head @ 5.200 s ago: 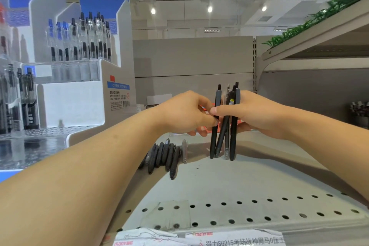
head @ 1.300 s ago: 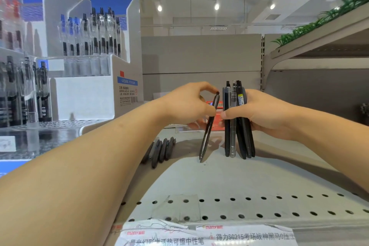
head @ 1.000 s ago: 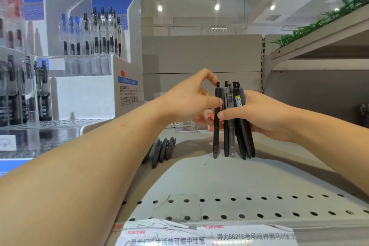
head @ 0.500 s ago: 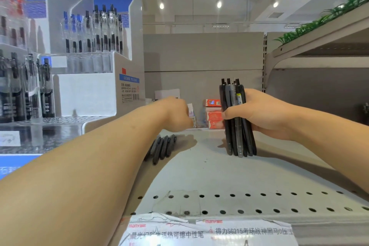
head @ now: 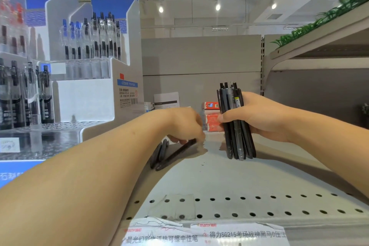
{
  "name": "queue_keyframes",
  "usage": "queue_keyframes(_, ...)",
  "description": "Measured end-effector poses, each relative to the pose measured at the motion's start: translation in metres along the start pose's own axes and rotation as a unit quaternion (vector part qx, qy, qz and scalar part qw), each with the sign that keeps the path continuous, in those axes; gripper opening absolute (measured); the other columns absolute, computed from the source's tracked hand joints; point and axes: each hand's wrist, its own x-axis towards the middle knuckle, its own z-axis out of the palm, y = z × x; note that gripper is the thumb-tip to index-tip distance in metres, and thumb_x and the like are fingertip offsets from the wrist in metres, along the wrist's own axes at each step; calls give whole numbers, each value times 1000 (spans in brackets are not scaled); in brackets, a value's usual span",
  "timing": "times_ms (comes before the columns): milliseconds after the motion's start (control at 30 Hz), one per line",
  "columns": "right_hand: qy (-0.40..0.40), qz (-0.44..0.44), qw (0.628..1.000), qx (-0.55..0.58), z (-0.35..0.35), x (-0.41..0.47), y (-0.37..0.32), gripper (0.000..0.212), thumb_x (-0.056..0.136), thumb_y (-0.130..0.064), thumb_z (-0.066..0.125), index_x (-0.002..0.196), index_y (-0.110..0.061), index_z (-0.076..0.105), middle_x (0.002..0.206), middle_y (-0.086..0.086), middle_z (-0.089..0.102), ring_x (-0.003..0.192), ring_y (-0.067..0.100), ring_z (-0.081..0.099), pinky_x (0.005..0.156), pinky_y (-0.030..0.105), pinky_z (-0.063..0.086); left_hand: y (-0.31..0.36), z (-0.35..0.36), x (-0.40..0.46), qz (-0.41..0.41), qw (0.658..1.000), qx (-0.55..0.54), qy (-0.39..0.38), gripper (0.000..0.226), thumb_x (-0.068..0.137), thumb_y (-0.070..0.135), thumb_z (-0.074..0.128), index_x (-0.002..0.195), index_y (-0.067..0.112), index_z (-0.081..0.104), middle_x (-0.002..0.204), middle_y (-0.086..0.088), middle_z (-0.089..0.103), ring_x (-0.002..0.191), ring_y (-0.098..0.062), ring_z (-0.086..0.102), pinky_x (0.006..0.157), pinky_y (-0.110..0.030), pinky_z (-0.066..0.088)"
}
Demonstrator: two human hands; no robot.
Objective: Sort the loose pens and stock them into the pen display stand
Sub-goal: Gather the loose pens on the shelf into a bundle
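Note:
My right hand (head: 257, 115) grips an upright bundle of black pens (head: 236, 126), their tips resting on the grey shelf (head: 219, 175). My left hand (head: 184, 125) reaches down to the shelf and pinches one black pen (head: 175, 154), lifting its far end off the surface. Beside it lie a few more loose black pens (head: 160, 152), partly hidden by my left forearm. The white pen display stand (head: 89, 94) rises at the left, with rows of clear pens standing in its tiers.
Small red boxes (head: 211, 116) and a white card (head: 166, 100) stand at the back of the shelf. A second display stand (head: 18, 66) fills the far left. An upper shelf with green plants (head: 319, 24) juts out at the right. Price labels (head: 199, 233) line the front edge.
My left hand added a pen to the bundle, then dropped to the loose pens and took hold of one. My right hand has kept the bundle upright.

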Motion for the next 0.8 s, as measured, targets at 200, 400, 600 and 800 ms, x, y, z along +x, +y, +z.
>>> queue_keyframes(200, -7, -3, 1000, 20, 4, 2, 2, 19, 89, -2, 70, 102, -14, 63, 71, -2, 73, 71, 15, 73, 75, 41, 64, 4, -21, -14, 84, 953, -251, 147, 31, 95, 20, 60, 125, 29, 58, 102, 2, 67, 63, -10, 72, 59, -23, 59)
queue_keyframes(400, -26, -2, 999, 27, 9, 0, 3, 31, 94, -10, 68, 122, -21, 64, 109, 8, 75, 97, 23, 74, 82, 42, 62, 10, -23, -28, 149, 919, -327, 161, 23, 94, 10, 66, 114, 20, 62, 87, -3, 75, 77, -22, 76, 72, -36, 62)
queue_keyframes(600, -46, -10, 998, 45, 11, -3, 6, 30, 89, -5, 71, 116, -18, 65, 93, 3, 75, 88, 26, 76, 84, 45, 62, 29, -19, -33, 178, 909, -325, 191, 28, 89, 4, 69, 113, 18, 66, 91, -4, 77, 74, -20, 75, 69, -33, 63)
queue_keyframes(800, -4, -4, 999, 35, 8, -5, 8, 21, 92, -4, 66, 102, -23, 61, 90, 6, 71, 70, 16, 75, 68, 35, 63, 59, -12, -26, 137, 914, -283, 256, 37, 89, 13, 58, 119, 31, 72, 117, 9, 69, 104, -9, 66, 93, -35, 55)
